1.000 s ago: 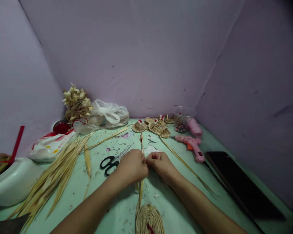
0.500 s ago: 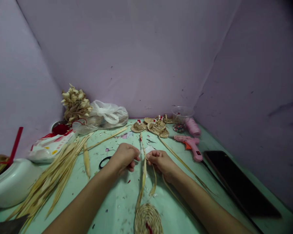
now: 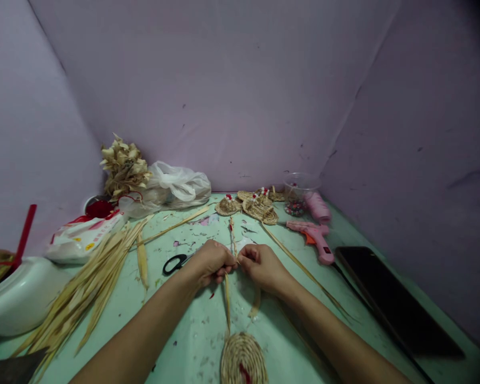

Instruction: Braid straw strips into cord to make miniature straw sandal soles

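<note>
My left hand (image 3: pixel 216 260) and my right hand (image 3: pixel 260 265) meet over the middle of the table, fingertips almost touching. Both pinch a thin braid (image 3: pixel 232 234) of dried, straw-coloured leaf strips, which runs away from me and has a red bit near its far end. A loose strip (image 3: pixel 228 304) hangs from my left fingers toward me, and another strip (image 3: pixel 255 303) trails below my right hand. Close to me lies a coiled oval woven piece (image 3: pixel 243 358) with red at its centre. Black-handled scissors (image 3: pixel 175 263) lie partly hidden behind my left wrist.
At left are a pile of dried strips (image 3: pixel 100 277), a white pot (image 3: pixel 22 298) and a plastic bag (image 3: pixel 180 186). Small woven slippers (image 3: pixel 260 209) with beads sit at the back. At right are a pink glue gun (image 3: pixel 312 234), thread spool (image 3: pixel 318 207), bead tub (image 3: pixel 296 200) and black phone (image 3: pixel 396 298).
My left hand has moved right and closed on the braid beside my right hand. The strip toward me has shifted left, and more of the scissors shows.
</note>
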Tool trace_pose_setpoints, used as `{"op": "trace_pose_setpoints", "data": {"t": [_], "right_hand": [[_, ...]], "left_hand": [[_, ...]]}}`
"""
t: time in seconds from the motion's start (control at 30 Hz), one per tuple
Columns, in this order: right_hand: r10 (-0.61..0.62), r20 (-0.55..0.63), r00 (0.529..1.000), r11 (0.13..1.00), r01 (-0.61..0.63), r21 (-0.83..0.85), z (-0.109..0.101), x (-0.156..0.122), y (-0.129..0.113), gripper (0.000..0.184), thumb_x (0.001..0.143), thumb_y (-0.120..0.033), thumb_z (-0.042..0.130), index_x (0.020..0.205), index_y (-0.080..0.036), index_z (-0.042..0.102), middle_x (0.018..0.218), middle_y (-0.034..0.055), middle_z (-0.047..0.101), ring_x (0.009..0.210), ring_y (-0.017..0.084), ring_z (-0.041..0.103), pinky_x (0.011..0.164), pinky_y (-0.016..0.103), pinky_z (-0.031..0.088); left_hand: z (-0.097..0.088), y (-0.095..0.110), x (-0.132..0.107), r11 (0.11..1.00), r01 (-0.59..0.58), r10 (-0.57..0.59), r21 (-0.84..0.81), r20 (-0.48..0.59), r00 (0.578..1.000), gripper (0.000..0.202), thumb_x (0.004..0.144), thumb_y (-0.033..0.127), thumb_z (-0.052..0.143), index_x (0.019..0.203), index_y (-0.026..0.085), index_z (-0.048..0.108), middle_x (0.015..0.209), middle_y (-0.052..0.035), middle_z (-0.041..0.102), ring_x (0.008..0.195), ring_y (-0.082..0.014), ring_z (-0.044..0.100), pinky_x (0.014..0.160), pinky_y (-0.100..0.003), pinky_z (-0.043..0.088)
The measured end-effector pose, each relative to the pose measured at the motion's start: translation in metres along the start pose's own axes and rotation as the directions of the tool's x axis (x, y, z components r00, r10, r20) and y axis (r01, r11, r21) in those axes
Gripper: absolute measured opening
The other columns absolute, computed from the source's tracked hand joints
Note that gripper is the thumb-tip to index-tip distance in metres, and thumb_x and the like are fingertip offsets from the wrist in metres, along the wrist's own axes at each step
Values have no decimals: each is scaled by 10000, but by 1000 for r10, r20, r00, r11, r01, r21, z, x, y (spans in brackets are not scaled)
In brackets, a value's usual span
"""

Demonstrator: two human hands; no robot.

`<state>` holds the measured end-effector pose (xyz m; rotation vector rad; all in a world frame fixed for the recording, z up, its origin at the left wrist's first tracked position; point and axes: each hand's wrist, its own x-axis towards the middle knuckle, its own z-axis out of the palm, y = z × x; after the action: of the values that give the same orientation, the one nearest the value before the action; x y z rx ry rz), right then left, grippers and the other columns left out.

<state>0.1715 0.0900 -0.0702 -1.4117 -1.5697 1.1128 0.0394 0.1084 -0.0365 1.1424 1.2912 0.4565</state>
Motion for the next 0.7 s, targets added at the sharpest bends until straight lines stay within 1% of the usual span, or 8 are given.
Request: {"op": "trace_pose_setpoints", "data": {"t": [0.1,0.2,0.27,0.33,0.43,0.53,0.63,0.7], "right_hand": [[83,92,992,994,-89,66,-5,-3,-8,177,657,-203,476,498,-134,511,429,-33,439,398,52,320,410,190,223],[214,282,935,922,-289,258,-15,-6,-19,203,670,-218,455,543,-108,568,438,-2,498,368,63,385,403,193,276],[255,351,901,861,-376,342,-19,-7,-24,184,665,-220,472,587,-100,588,477,20,549,398,81,459,416,194,320],[271,331,904,844,-388,370,-19,-7,-24,137,655,-201,508,591,-102,578,477,13,558,389,69,459,393,173,307],[333,234,913,848,-399,349,-15,-6,-22,78,656,-157,540,591,-114,543,448,-23,534,316,29,375,317,145,209],[417,223,881,803,-472,365,-13,-5,-21,94,682,-133,552,597,-130,512,413,-55,488,284,17,334,275,127,163],[425,305,852,743,-521,420,-13,-5,-22,134,718,-122,541,587,-117,514,447,-37,501,314,15,381,287,106,262],[416,307,856,732,-515,445,-12,-6,-21,164,729,-123,545,570,-112,504,475,-28,504,334,18,398,316,116,341]], "left_hand": [[2,0,-1,999,-39,40,35,-31,999,62,513,97,455,470,124,490,327,45,392,264,-37,251,278,-177,201],[3,-1,-2,994,-87,89,62,-26,996,82,514,104,453,441,123,485,337,33,413,261,-36,248,282,-190,191],[3,-1,-2,992,-105,106,64,-7,994,87,517,110,455,439,122,490,339,31,417,262,-34,236,283,-194,184],[2,-1,-2,992,-106,107,66,-4,994,81,515,117,459,442,125,492,339,33,415,265,-36,237,285,-196,184],[2,0,-3,991,-105,108,83,-32,994,72,513,122,464,444,130,485,330,42,393,266,-37,234,289,-195,174],[2,1,-4,987,-106,111,117,-34,993,63,524,130,471,470,127,502,333,48,388,268,-35,228,297,-195,157],[2,1,-4,986,-107,110,128,-18,994,81,562,174,504,502,122,516,361,40,418,275,-35,241,305,-197,154],[2,1,-4,986,-113,115,120,-9,993,108,577,204,526,507,122,515,370,37,424,280,-37,247,309,-199,157]]}}
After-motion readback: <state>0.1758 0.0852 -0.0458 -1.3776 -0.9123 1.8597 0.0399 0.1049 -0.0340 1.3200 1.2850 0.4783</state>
